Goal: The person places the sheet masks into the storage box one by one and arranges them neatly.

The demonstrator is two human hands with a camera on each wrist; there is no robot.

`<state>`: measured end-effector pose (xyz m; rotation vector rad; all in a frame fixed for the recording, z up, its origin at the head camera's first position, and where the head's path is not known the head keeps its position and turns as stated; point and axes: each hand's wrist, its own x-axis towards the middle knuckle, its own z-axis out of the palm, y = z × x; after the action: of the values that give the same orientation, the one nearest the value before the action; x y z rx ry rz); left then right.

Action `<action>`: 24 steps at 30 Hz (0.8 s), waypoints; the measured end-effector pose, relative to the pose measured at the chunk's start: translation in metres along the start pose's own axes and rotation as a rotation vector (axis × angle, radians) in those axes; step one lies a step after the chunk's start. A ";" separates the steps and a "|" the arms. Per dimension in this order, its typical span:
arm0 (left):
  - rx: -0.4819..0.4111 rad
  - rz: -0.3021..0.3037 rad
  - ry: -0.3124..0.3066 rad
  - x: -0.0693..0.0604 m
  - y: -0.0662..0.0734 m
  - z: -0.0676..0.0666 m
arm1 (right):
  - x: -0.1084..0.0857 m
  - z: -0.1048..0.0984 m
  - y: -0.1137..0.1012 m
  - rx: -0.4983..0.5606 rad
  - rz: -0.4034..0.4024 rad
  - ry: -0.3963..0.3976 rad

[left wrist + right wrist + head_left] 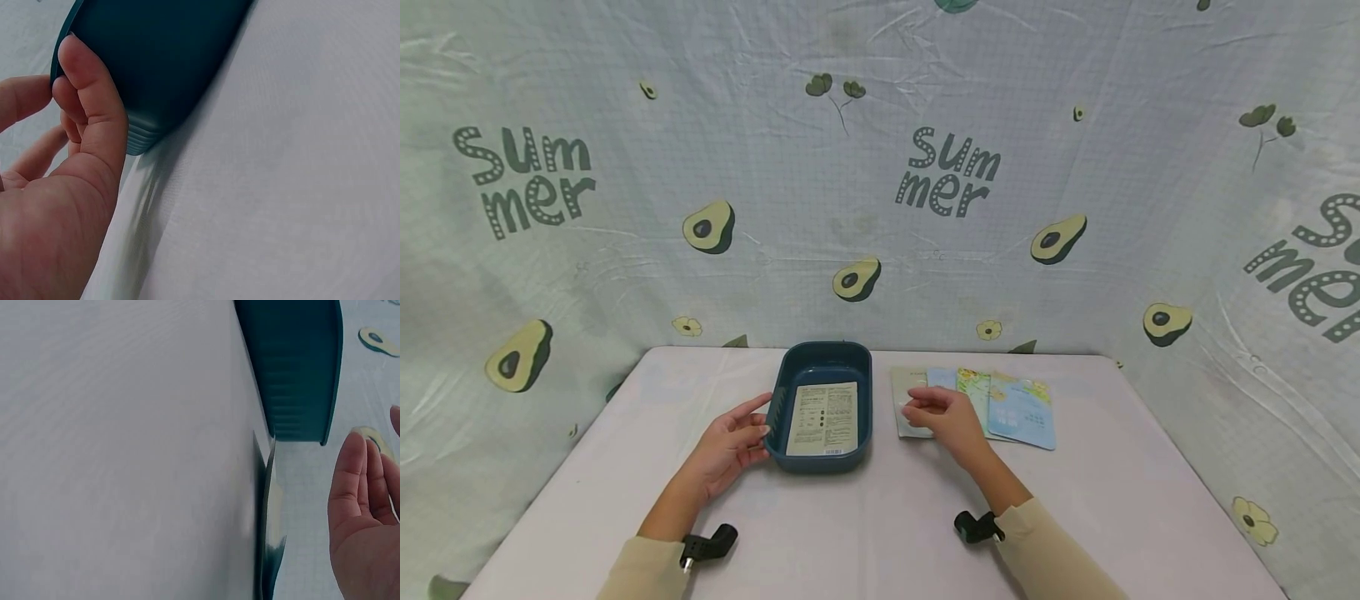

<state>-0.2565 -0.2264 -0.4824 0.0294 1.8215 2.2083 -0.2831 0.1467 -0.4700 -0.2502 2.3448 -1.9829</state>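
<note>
A dark teal plastic bin [866, 408] stands on the table, with a beige flat packet [823, 419] lying in it, its side of small print and a barcode facing up. My left hand [728, 448] rests against the bin's left wall, the fingers near the rim and fairly straight. In the left wrist view the thumb lies by the outer wall [156, 56]. Above a fanned row of flat packets hovers my right hand [953, 423], loosely bent and holding nothing. Below it are a beige-grey packet [906, 404], a pale blue one [942, 377], a green-and-yellow one [976, 385] and a blue one [1021, 417].
A white cloth covers the table [865, 533]. Behind it and at both sides hangs a pale curtain [760, 167] printed with avocados and lettering. A black camera is strapped on each wrist.
</note>
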 end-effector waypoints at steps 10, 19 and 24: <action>0.003 -0.004 0.005 0.000 0.001 0.000 | -0.009 -0.023 0.007 0.024 0.045 0.035; 0.002 -0.007 0.004 0.000 0.001 0.000 | -0.016 -0.052 0.010 0.016 0.043 0.087; 0.004 -0.004 -0.005 0.000 0.001 -0.001 | -0.020 -0.066 0.013 0.024 0.044 0.095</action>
<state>-0.2565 -0.2271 -0.4816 0.0316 1.8219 2.2001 -0.2741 0.2165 -0.4729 -0.1049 2.3586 -2.0441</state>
